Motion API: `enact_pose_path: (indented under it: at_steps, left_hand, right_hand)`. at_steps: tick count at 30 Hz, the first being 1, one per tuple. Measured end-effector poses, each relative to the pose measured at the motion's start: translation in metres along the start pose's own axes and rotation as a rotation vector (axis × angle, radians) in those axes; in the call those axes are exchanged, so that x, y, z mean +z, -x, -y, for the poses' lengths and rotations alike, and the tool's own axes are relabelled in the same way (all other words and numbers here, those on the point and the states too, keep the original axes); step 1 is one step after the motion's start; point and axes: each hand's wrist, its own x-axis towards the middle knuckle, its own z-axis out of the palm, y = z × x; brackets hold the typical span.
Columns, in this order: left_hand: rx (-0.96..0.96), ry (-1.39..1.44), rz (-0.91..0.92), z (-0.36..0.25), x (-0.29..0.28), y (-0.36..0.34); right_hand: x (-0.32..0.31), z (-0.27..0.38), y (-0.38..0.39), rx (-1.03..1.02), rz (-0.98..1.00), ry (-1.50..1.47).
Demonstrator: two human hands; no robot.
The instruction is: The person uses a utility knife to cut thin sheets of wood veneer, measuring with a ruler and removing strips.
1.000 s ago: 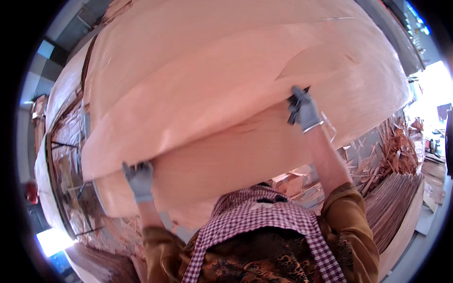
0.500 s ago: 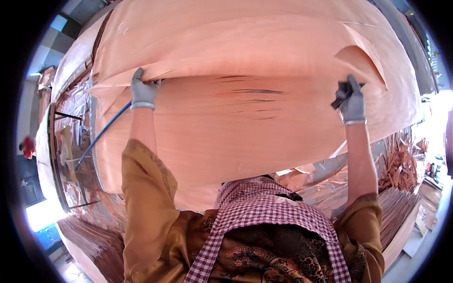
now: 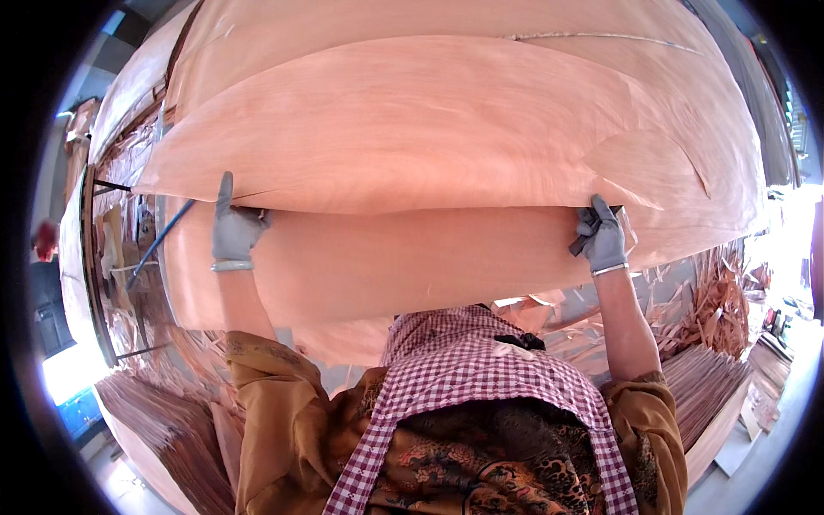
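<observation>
Head view: thin wood sheet [image 3: 412, 129] at 12 o'clock, near edge over smooth wood surface [image 3: 412, 262]. Left hand [image 3: 239, 232], 9 o'clock, pinches edge; right hand [image 3: 605, 236], 3 o'clock, fingers curled round dark piece [image 3: 580, 245], thumb at edge. Veneer stack [image 3: 163, 433] at 8, scraps [image 3: 719, 313] toward 3.

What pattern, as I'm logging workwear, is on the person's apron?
The apron has a maroon-and-white check; it shows best in the head view.
</observation>
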Motion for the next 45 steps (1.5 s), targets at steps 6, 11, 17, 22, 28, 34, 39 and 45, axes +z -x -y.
enact_pose_path:
  at_steps: [6,11,17,22,28,34,39,45]
  left_hand:
    - [0.785,-0.420,-0.517,0.028,-0.006,0.010]
    - [1.065,-2.111,-0.151,0.098,0.046,0.028]
    - [0.847,-2.386,0.083,0.095,0.079,-0.016]
    - [0.926,-2.384,0.162,0.093,0.077,-0.022]
    - [0.991,-2.390,0.056,0.100,0.077,-0.016]
    - [0.857,-2.312,0.011,0.102,0.093,0.000]
    - [1.331,-1.861,0.036,0.112,0.077,0.025]
    - [0.521,-0.603,-0.221,0.112,0.002,0.036]
  right_hand:
    - [-0.007,-0.005,0.002,0.007,-0.025,-0.018]
    - [0.012,0.005,0.008,-0.067,-0.029,0.020]
    - [0.025,0.024,0.012,-0.064,-0.037,0.081]
    - [-0.013,0.014,0.033,0.110,-0.001,0.205]
    - [-0.013,0.081,0.088,0.503,0.208,0.663]
    - [0.070,0.115,0.107,0.380,0.624,0.952]
    - [0.143,0.045,0.063,-0.509,0.829,1.546]
    - [0.139,-0.006,0.029,-0.761,0.841,1.682]
